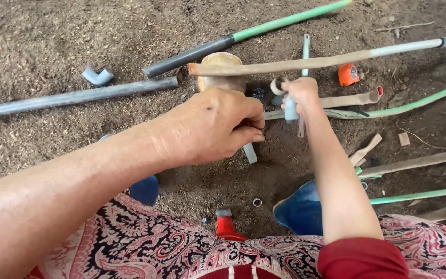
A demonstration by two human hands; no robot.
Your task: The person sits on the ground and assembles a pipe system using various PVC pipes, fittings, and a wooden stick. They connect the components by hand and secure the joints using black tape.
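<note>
Left hand [210, 129]: we see it closed in a loose fist, knuckles up, fingers curled onto a short grey pipe piece [250, 153] whose lower end pokes out beneath the fingertips, above the bare soil.

Right hand [301, 93]: we see it shut round a pale grey fitting [290, 109], held upright just beyond the left hand; a roll of white tape [277, 86] sits at its thumb side, touching the hand.

Ground items, far side: a grey-and-green pipe [243, 36] lying aslant; a long grey pipe [73, 96] at left, with a grey elbow fitting [97, 77] just above it; a muddy white pipe [331, 59] crossing a round tan block [222, 72]; an orange tape measure [348, 74] beside that pipe.

Ground items, right side: a curved green hose [414, 103]; further muddy and green lengths, well apart from both hands.

Near side: a red-handled tool [226, 226] and a small metal ring [257, 202] between two blue shoes [300, 209]. We note a patterned garment [145, 248] along the lower edge.
</note>
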